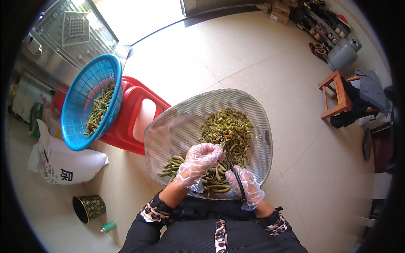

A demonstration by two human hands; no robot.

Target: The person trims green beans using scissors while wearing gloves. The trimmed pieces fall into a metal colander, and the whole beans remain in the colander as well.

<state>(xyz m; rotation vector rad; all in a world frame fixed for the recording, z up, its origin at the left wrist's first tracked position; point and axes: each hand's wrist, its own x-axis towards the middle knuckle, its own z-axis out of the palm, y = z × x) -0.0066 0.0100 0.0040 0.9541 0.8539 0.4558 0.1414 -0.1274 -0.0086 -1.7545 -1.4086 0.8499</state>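
Observation:
A perforated metal tray (177, 126) lies before me, just over my lap. My left hand (201, 163), in a clear plastic glove, is curled with thumb and fingers pinched near the scissor blades; a pod seems to be between the fingertips, mostly hidden. My right hand (246, 186), gloved too, holds dark-handled scissors (231, 163), the blades pointing away from me over the tray. Whole green pods, likely chili peppers (218, 188), lie under and between my hands, with more at the left (172, 166). Beyond them is a heap of short cut pieces (227, 129), a few of them orange.
A blue plastic basket (74, 104) with more long pods rests on red plastic stools (126, 126) at the left. Nearby are a white sack (76, 161), a patterned bin (91, 207) and a green bottle (108, 227). At the right are a wooden stool (337, 95) and a gas cylinder (343, 55).

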